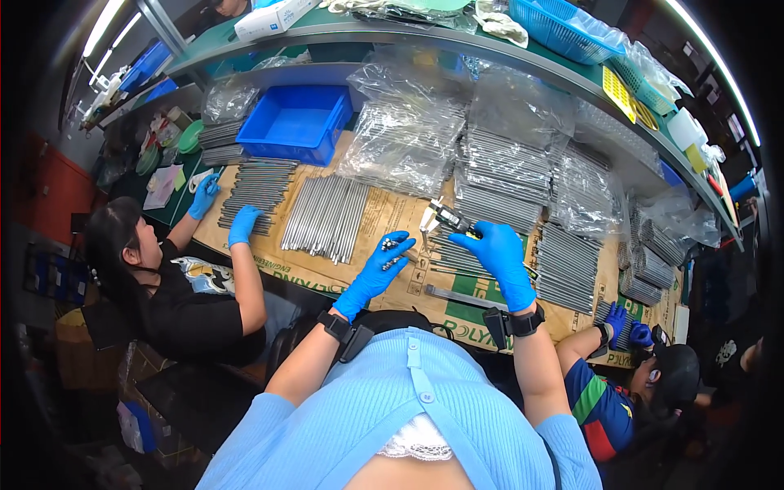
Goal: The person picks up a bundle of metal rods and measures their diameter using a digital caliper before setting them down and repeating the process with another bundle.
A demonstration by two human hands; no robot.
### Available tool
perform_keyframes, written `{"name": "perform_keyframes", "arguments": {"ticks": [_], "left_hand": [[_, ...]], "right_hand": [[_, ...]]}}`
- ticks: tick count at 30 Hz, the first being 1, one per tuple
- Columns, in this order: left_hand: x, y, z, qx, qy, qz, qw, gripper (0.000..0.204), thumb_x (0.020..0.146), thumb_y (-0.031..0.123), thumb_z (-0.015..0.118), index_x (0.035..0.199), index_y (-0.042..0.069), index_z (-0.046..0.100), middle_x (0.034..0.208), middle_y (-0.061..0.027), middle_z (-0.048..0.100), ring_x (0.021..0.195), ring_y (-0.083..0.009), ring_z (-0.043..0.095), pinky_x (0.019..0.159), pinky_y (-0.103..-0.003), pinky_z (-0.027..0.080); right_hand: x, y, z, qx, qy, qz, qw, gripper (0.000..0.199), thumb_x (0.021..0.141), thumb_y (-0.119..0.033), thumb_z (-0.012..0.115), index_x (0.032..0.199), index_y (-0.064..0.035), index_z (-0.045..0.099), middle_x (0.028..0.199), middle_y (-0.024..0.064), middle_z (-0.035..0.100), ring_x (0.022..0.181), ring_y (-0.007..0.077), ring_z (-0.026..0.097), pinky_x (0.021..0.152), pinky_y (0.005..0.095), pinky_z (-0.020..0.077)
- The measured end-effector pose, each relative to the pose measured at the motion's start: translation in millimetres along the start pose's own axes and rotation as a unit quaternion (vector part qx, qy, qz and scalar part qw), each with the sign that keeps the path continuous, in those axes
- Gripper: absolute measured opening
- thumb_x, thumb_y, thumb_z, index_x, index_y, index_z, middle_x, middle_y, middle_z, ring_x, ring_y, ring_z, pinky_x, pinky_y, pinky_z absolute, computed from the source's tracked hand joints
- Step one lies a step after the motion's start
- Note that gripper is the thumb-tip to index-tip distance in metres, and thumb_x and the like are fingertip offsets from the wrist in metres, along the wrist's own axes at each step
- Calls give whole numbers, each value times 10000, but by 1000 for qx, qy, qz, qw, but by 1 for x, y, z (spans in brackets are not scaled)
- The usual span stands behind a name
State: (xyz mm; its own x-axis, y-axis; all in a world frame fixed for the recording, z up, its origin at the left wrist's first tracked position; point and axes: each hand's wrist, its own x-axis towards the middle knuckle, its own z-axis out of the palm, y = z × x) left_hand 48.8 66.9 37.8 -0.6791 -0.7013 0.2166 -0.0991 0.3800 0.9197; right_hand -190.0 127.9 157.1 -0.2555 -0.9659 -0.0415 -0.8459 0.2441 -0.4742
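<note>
My left hand (371,273), in a blue glove, is closed around a bunch of thin metal rods (394,251); mostly their ends show between the fingers. To its right, my gloved right hand (500,257) grips a digital caliper (449,217), whose jaws point left, above the work surface. Beneath the right hand lies a group of grey metal rods (459,256), partly covered by it. A flat metal bar (465,298) rests on the cardboard (384,302) in front of me. A neat row of shiny rods (325,219) lies left of my left hand.
Plastic-wrapped rod bundles (502,171) and a blue bin (296,122) stand at the back, below a shelf (392,33). More rods (567,265) lie to the right. One co-worker handles rods (260,188) at left; another's gloved hands (625,325) hold rods at right.
</note>
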Motion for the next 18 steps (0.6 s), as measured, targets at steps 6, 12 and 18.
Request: {"name": "perform_keyframes", "arguments": {"ticks": [6,12,18], "left_hand": [[3,-8,10,24,37,30,999,457,849,7,543,1288,127,504,1394,-106,314,1280,-258,340,1030,-335,323],[14,-8,16,3,71,14,997,447,858,24,548,1290,129,502,1419,-121,291,1274,-265,343,1011,-330,339],[25,-21,6,45,90,-31,994,462,900,96,532,1345,63,411,1362,-124,369,1273,-226,337,1043,-320,285]], "right_hand": [[7,-10,7,-8,22,-25,999,576,695,-633,628,742,-60,668,548,121,580,527,284,600,476,368,457],[20,-10,36,-27,24,-60,998,547,736,-605,606,781,-63,666,585,135,599,563,302,613,491,383,469],[13,-10,44,27,64,-29,997,498,750,-536,642,766,-39,664,572,141,587,528,295,593,481,371,445]]}}
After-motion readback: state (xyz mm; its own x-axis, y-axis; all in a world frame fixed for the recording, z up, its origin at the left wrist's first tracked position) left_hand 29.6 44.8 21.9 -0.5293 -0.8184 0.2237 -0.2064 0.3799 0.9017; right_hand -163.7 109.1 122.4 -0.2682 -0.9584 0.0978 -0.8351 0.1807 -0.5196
